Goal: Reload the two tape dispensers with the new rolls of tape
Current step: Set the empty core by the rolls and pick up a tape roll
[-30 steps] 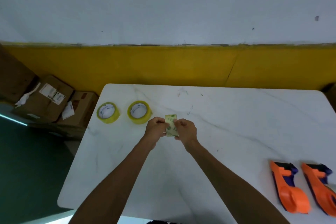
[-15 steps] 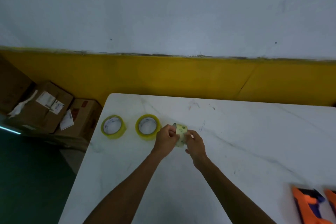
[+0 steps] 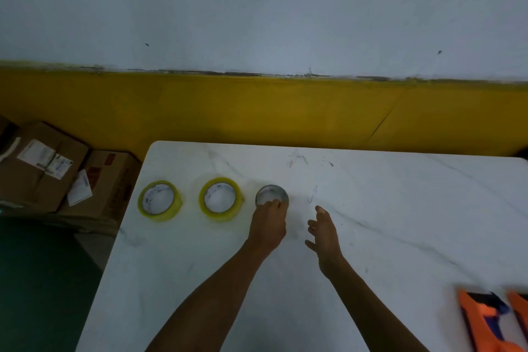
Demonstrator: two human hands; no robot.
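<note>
Empty core (image 3: 271,194): thin grey ring, flat, just right of yellow rolls (image 3: 220,199).
Left hand (image 3: 267,224): fingertips gripping core's near rim.
Right hand (image 3: 324,233): spread wide, holding nothing, right of core.

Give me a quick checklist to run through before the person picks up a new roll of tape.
1. Two yellow rolls, left roll and right roll, flat on the table: ok.
2. Empty core set down beside them: ok.
3. Left hand free: not ok, fingers on the core.
4. Right hand free: ok, open.
5. Orange dispensers emptied: cannot tell, cropped at the edge.
</note>
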